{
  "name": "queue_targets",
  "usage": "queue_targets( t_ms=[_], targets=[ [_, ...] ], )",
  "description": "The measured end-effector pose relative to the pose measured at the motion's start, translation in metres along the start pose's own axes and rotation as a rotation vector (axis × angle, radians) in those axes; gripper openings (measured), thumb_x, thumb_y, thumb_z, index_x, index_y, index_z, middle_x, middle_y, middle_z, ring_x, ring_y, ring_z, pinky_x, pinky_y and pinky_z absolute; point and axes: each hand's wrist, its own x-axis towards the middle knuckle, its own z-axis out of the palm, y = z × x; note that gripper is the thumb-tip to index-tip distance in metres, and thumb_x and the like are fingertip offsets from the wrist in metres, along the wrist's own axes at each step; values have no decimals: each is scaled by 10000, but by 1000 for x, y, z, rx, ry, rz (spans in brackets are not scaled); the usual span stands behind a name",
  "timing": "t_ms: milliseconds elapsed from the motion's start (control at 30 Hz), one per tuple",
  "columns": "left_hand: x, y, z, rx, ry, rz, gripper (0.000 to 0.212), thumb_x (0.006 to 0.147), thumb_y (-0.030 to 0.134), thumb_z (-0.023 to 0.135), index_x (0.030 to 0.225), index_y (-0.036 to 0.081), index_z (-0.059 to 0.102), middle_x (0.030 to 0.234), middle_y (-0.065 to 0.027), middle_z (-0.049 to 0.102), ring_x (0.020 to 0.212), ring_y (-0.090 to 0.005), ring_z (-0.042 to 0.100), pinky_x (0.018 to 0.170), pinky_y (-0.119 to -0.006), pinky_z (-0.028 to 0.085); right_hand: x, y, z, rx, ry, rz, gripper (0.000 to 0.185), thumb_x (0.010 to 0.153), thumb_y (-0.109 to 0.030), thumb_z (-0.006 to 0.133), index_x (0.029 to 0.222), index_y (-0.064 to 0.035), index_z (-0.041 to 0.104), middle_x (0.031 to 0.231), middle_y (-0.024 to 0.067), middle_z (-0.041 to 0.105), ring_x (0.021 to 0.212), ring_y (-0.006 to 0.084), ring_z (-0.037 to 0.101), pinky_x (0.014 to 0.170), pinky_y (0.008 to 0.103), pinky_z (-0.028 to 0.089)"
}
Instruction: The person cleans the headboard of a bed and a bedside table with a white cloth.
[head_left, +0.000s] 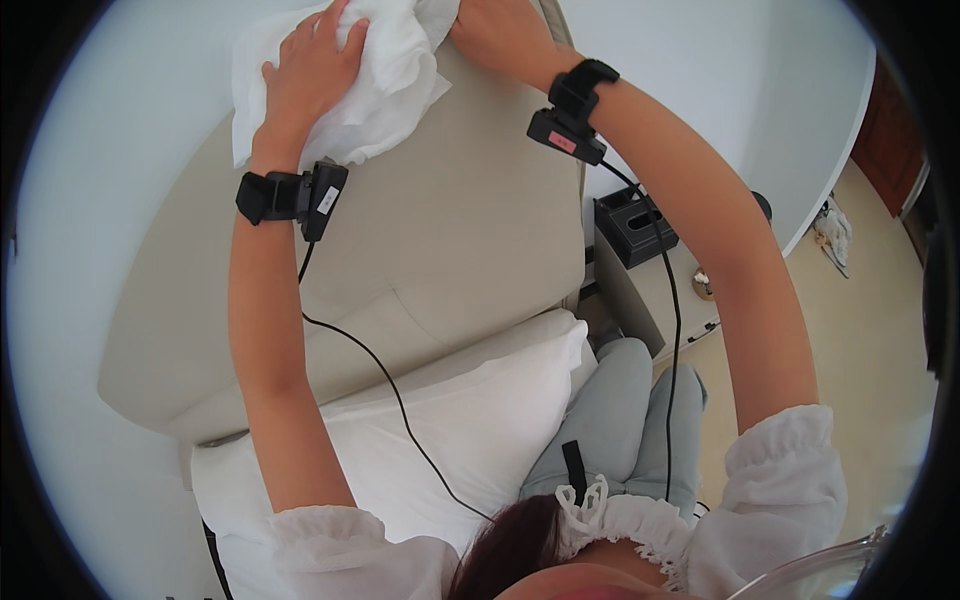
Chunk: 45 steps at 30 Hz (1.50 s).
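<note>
A bunched white cloth (394, 97) lies over the upper part of a beige padded headboard (465, 217). My left hand (315, 71) rests on the cloth with its fingers spread, some fingertips cut off by the top of the picture. At the cloth's upper right edge, my right hand (499, 37) is curled in and appears to grip the fabric; its fingertips are hidden. Both wrists carry black strapped devices with cables running back towards my body.
White pillows (457, 420) lean against the headboard's foot. To the right, a black tissue box (637, 225) stands on a bedside cabinet (630, 300), close to a small gold-coloured object (703, 285). A pale wall (675, 45) rises behind.
</note>
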Motion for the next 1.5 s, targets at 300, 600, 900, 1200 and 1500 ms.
queue_targets(
  t_ms=[300, 600, 900, 1200, 1500],
  targets=[
    [23, 3, -36, -156, -256, -139, 594, 964, 600, 293, 1440, 272, 427, 1398, -91, 524, 1300, -354, 470, 1062, -581, 333, 98, 5, -16, 13, -752, 191, 425, 933, -354, 443, 1063, -42, 701, 1161, 172, 670, 1083, 313, 638, 940, 443, 482],
    [23, 19, -50, -27, -54, -161, 532, 950, 548, 408, 1363, 230, 517, 1319, -57, 586, 1245, -300, 518, 994, -550, 376, 107, 15, -16, -57, -691, 217, 380, 931, -301, 447, 1002, -42, 715, 1097, 172, 691, 1030, 313, 659, 894, 426, 506],
    [-52, 48, -16, 121, 404, 15, 411, 924, 406, 558, 1282, 204, 547, 1263, -48, 547, 1236, -277, 448, 1011, -594, 287, 102, 16, -2, -123, -772, 106, 328, 901, -243, 471, 969, -56, 732, 1089, 155, 699, 1006, 303, 670, 873, 428, 514],
    [-126, 90, 14, 120, 420, -5, 465, 855, 394, 593, 1251, 150, 568, 1332, -113, 450, 1279, -391, 369, 1036, -677, 185, 103, 25, 15, -124, -732, 130, 302, 892, -165, 468, 986, -55, 733, 1103, 146, 697, 1039, 316, 657, 882, 447, 504],
    [-200, 106, 64, 128, 375, 88, 492, 869, 405, 556, 1301, 174, 501, 1386, -137, 405, 1325, -446, 332, 1051, -729, 131, 111, 23, 5, -97, -821, 193, 336, 920, -114, 407, 1011, -3, 712, 1140, 171, 677, 1076, 328, 623, 983, 465, 425]
  ],
)
